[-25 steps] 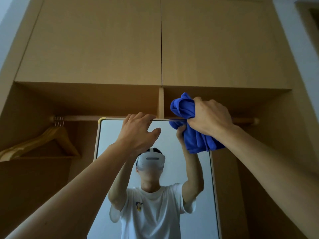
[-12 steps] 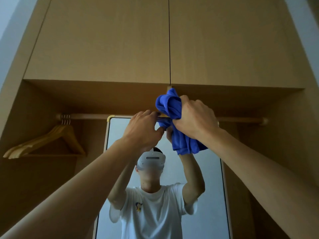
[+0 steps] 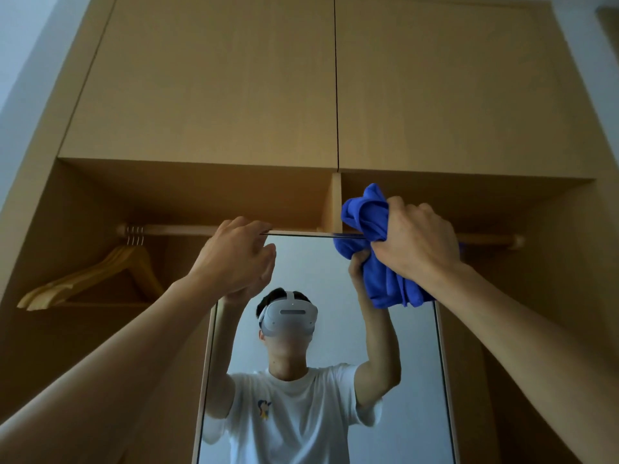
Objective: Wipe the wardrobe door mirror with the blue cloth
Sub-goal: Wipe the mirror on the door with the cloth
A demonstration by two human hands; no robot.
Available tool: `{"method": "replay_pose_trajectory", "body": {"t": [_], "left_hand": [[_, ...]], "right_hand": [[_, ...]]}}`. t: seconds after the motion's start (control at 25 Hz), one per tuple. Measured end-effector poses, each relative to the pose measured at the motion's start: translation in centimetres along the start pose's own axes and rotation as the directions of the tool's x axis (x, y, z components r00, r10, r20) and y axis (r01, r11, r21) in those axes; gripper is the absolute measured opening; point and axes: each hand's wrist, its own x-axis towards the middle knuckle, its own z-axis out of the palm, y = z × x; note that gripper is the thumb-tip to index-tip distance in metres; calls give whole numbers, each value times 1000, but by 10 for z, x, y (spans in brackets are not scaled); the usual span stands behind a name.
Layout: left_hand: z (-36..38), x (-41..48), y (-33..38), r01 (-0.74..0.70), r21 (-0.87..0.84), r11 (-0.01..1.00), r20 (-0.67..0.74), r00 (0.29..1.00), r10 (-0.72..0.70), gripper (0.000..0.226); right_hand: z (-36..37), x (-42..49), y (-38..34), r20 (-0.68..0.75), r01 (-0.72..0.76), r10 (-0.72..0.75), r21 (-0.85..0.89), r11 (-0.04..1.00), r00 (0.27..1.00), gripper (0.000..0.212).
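Note:
The tall mirror [image 3: 321,272] in a thin pale frame stands in front of me inside the open wardrobe and reflects a person in a white T-shirt. My left hand [image 3: 234,256] grips the mirror's top edge near its left corner. My right hand [image 3: 415,242] is closed on the bunched blue cloth [image 3: 378,249], which is folded over the top edge near the right corner and hangs down the glass. The top right corner is hidden behind cloth and hand.
A wooden clothes rail [image 3: 174,230] runs behind the mirror's top edge. Wooden hangers [image 3: 100,276] hang on it at the left. A vertical divider [image 3: 333,202] sits above the mirror, with two shut upper cupboard doors [image 3: 217,82] overhead.
My right hand has slid the blue cloth to the right along the mirror's top edge, away from my left hand. My left hand keeps its grip on the edge.

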Motion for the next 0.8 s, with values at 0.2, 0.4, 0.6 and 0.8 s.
{"method": "replay_pose_trajectory", "body": {"t": [0.2, 0.4, 0.6, 0.8], "left_hand": [[-1, -5, -5, 78, -84, 993, 73, 995, -71, 52], [-4, -9, -15, 54, -155, 986, 81, 996, -42, 60], [0, -15, -24, 49, -224, 973, 60, 998, -36, 60], [2, -22, -33, 61, -258, 964, 52, 997, -49, 67]], "right_hand": [[8, 11, -66, -5, 68, -68, 84, 994, 998, 42], [15, 21, -127, -8, 105, -106, 193, 975, 994, 44], [16, 23, -142, 19, 133, -142, 252, 958, 990, 45], [9, 14, -103, 33, 52, -60, 211, 976, 998, 38]]}}
